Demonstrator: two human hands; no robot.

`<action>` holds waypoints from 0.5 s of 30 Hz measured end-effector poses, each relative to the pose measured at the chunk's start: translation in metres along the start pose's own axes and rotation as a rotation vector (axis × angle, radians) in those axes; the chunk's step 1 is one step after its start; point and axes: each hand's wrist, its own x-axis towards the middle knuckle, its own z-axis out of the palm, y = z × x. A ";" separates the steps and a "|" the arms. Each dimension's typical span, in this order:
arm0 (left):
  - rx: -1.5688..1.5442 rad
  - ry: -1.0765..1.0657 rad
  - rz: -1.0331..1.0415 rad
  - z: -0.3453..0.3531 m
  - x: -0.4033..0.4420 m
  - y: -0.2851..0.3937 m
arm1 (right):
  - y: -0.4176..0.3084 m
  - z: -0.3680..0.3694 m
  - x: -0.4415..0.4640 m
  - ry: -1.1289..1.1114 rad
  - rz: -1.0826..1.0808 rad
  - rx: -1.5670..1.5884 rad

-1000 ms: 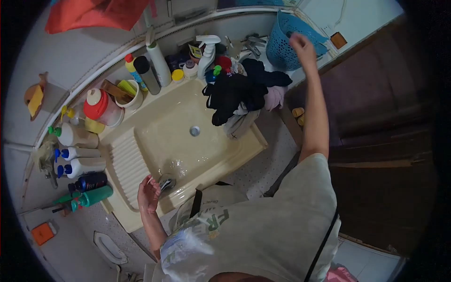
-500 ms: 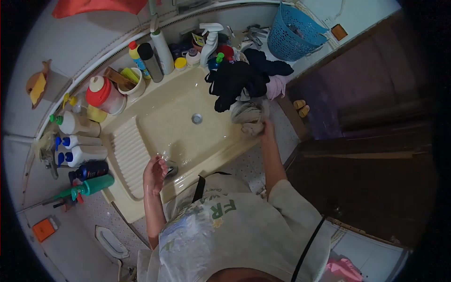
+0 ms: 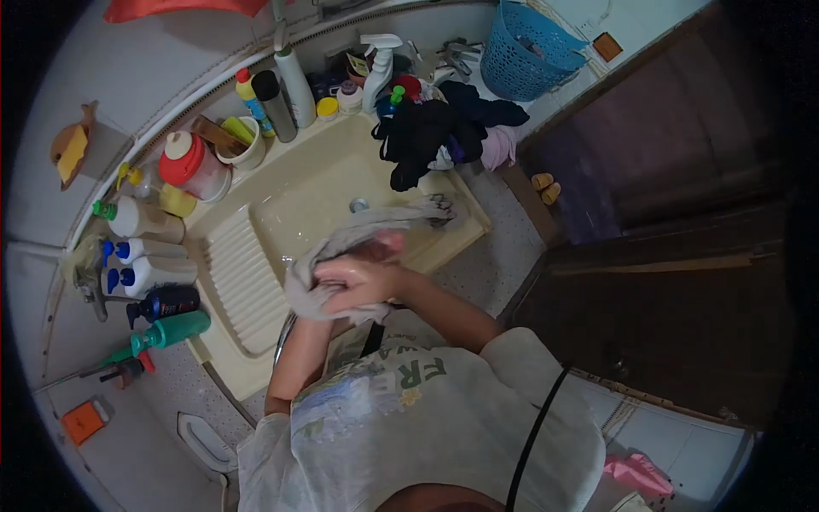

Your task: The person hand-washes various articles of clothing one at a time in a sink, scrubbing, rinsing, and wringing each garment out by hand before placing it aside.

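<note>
A wet-looking grey cloth (image 3: 328, 247) is bunched over the near side of the cream sink (image 3: 294, 192), with one darker end trailing to the right. My right hand (image 3: 363, 282) is closed on the bunched part, its fingers pointing left. My left hand (image 3: 317, 327) comes up from below into the same cloth; its fingers are mostly hidden by the fabric and by my right hand. A patch of reddish skin shows above the right hand, and I cannot tell whose fingers it belongs to. Black clothes (image 3: 426, 136) lie heaped on the sink's far right corner.
A white spray bottle (image 3: 380, 72), a red-lidded jar (image 3: 192, 166) and several other bottles line the sink's back and left edges. A blue basket (image 3: 529, 55) stands at the back right. A ribbed washboard (image 3: 247, 277) forms the sink's left part. A dark door (image 3: 657, 316) is at right.
My right hand has brought the grey cloth from beside the dark heap leftward to the front of the sink. My left hand, bare over the sink before, is now in the cloth.
</note>
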 end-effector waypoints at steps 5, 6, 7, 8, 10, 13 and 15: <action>-0.014 0.271 0.543 -0.042 -0.037 0.061 | 0.006 0.012 0.039 -0.198 -0.038 0.241; 0.117 0.299 0.488 -0.053 -0.048 0.076 | 0.012 -0.004 0.038 -0.139 -0.022 -0.081; 0.241 0.328 0.434 -0.061 -0.057 0.088 | 0.023 -0.020 0.036 0.008 -0.007 -0.129; 0.442 0.541 0.559 -0.077 -0.056 0.091 | 0.041 -0.037 0.032 0.151 0.013 -0.176; 0.633 0.912 0.205 -0.172 -0.041 0.101 | 0.101 -0.084 0.015 0.482 0.283 -0.319; 0.277 0.846 0.126 -0.209 -0.027 0.073 | 0.199 -0.140 -0.013 0.768 0.582 -0.378; 0.360 0.920 0.140 -0.184 -0.010 0.055 | 0.273 -0.169 -0.031 0.784 0.738 -0.555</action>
